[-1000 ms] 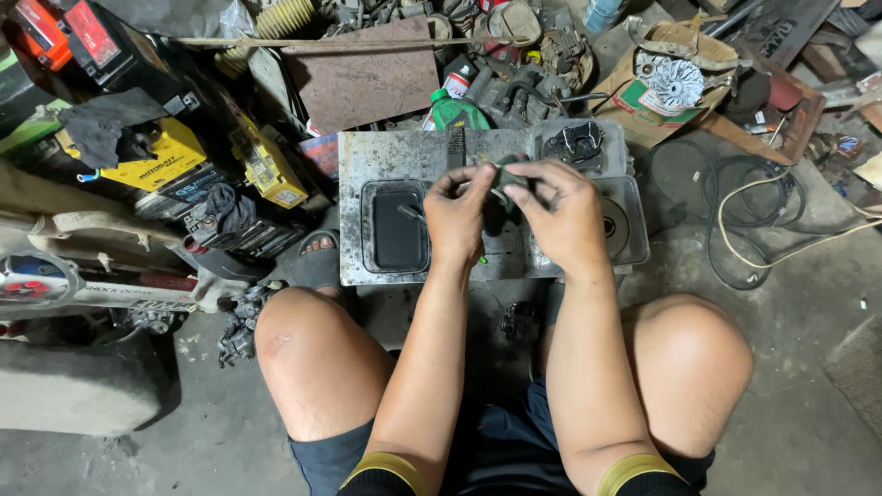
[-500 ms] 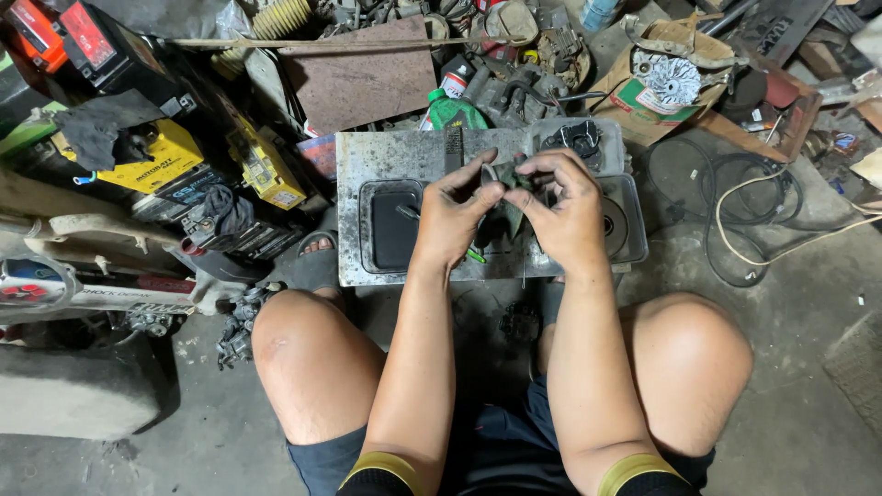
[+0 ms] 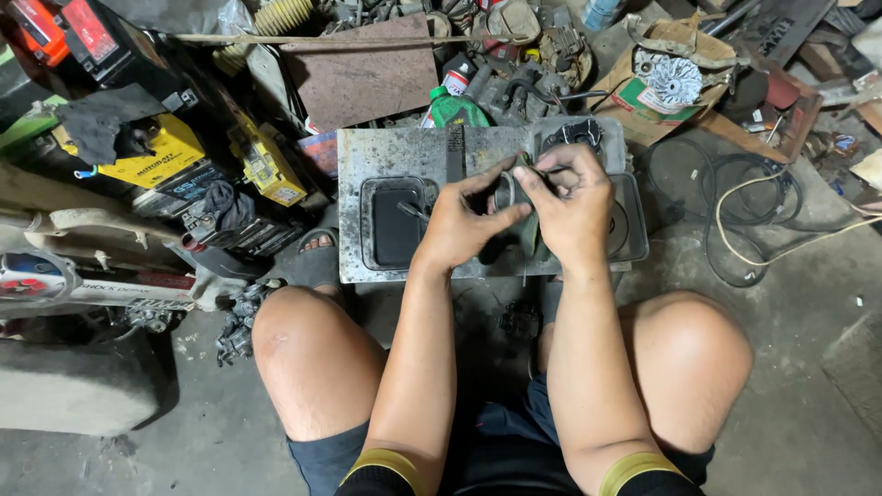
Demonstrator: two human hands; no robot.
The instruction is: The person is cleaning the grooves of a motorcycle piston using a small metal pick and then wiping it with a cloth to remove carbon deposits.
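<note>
Both hands (image 3: 519, 216) (fingers pinched) on small part (image 3: 508, 190)

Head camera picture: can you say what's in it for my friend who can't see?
Both hands, left hand and right hand, pinch a small dark part over a grey metal tray. The person squats on a floor crowded with yellow batteries, cables and scrap.

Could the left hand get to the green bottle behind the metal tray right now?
Probably, but not freely. The green bottle stands just past the metal tray, with open tray surface before it. But the left hand and right hand are both gripping a small dark part.
</note>
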